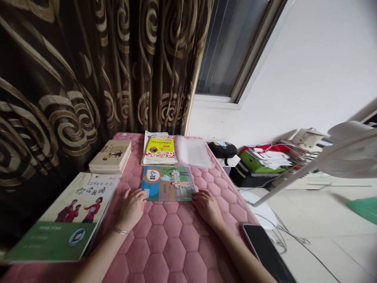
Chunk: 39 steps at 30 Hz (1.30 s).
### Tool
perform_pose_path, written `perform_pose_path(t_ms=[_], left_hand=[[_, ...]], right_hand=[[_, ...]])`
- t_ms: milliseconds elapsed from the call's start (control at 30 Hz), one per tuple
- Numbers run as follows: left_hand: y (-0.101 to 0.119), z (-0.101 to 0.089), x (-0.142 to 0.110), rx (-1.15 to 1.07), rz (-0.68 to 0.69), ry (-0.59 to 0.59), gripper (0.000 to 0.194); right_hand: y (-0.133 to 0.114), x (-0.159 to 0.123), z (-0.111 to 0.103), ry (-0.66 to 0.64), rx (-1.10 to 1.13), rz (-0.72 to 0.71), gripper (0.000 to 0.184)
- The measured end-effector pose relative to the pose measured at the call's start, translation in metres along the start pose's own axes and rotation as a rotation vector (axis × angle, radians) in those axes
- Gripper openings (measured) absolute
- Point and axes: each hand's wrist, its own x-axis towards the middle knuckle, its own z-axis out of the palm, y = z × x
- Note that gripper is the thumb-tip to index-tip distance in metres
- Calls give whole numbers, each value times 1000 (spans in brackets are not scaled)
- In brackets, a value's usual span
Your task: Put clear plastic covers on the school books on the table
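Observation:
A colourful textbook lies flat in the middle of the pink quilted table cover. My left hand rests on the cover with its fingertips at the book's near left corner, fingers curled loosely. My right hand lies at the book's near right corner, fingers bent and touching its edge. Neither hand has lifted the book. A thin bracelet sits on my left wrist.
A large green-and-white book lies at the left edge. A beige book stack, a yellow-covered stack and clear plastic sleeves sit at the back. A dark phone lies at the right edge. A white fan and floor clutter stand to the right.

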Motion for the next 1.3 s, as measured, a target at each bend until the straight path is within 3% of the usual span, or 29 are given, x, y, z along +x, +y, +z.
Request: perform_pose_path(t_ms=[233, 400, 567, 767, 900, 1300], left_hand=[[55, 22, 27, -94, 54, -97, 20], [65, 31, 32, -117, 33, -97, 22], [50, 19, 25, -74, -6, -65, 14], [12, -5, 8, 34, -155, -28, 7], [-1, -10, 4, 9, -185, -56, 12], [-5, -7, -1, -3, -181, -47, 23]], right_hand=[[-59, 23, 34, -81, -2, -31, 8], [-72, 34, 48, -112, -25, -29, 4], [-57, 29, 40, -97, -13, -16, 3], [-9, 7, 6, -39, -57, 44, 10], [16, -1, -6, -39, -16, 21, 14], [16, -2, -2, 3, 6, -6, 22]])
